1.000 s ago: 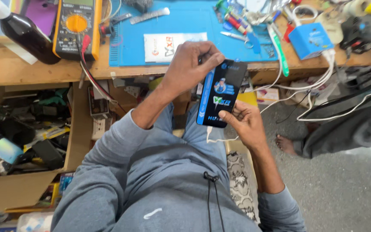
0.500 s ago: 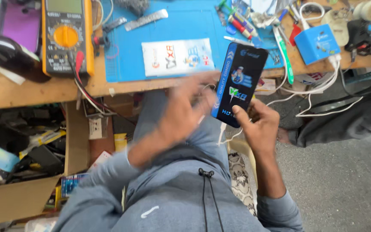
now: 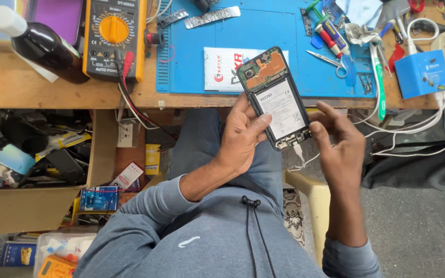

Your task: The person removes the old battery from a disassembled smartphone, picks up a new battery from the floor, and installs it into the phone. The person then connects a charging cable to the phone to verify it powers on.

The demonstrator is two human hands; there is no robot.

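Note:
My left hand (image 3: 243, 136) grips a smartphone (image 3: 279, 100) by its left edge, above my lap and just in front of the wooden bench. The phone faces back-up with no back cover, so its white-labelled battery and orange-brown circuit board show. A white cable (image 3: 298, 154) is plugged into its bottom end. My right hand (image 3: 338, 149) hovers beside the phone's lower right corner with its fingers spread; the thumb is at or very near that corner and the hand holds nothing.
A blue work mat (image 3: 284, 46) on the bench carries a printed card, scissors (image 3: 325, 59) and small tools. A yellow multimeter (image 3: 112, 36) and a dark bottle (image 3: 37, 44) stand at the left, a blue box (image 3: 423, 72) at the right. A cluttered open compartment (image 3: 37, 154) lies below left.
The phone was screen-up in my right hand. It is now turned over with its open back up, held by my left hand, and my right hand has let go.

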